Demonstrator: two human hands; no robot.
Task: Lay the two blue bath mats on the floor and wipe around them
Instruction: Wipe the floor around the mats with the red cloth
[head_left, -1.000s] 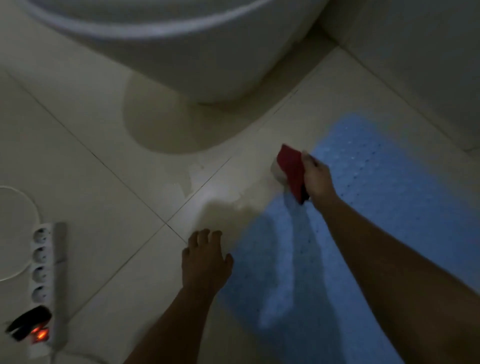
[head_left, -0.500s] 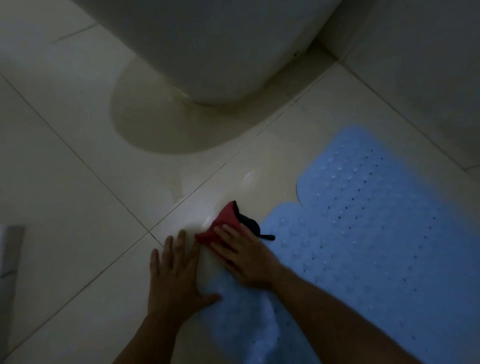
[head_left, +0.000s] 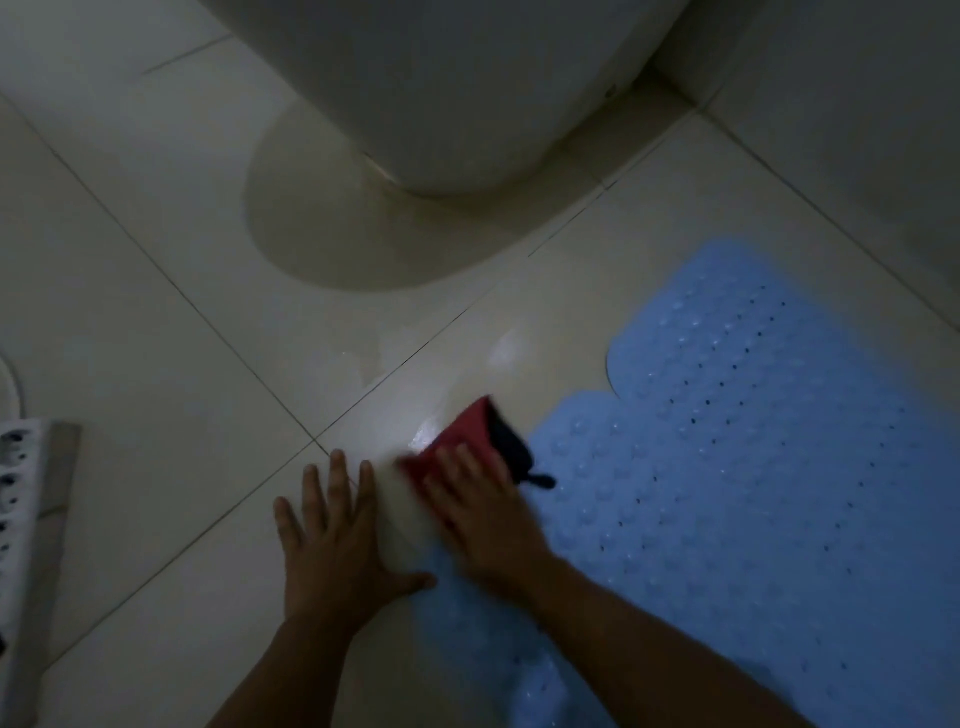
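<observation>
Blue bath mat lies flat on the tiled floor, rt of frame, scalloped edge toward the toilet base. Only one mat is clearly made out; a scalloped notch on the near edge could be a seam w/ a second, can't tell.

Red cloth (dark trim on the mat side) sits on the tile just beside the mat's edge. Right hand is on top of it, fingers straight and pressing down: a flat palm, not a pinching grip, prob. to spread pressure while wiping along the border. Wet sheen on the tile just ahead of the cloth.

Left hand is spread flat on the floor, holding nothing, thumb touching the mat's corner; looks like a brace for body weight.

Power strip at far left, well apart from the wet patch.

No brands, labels or writing legible; lighting dim.
</observation>
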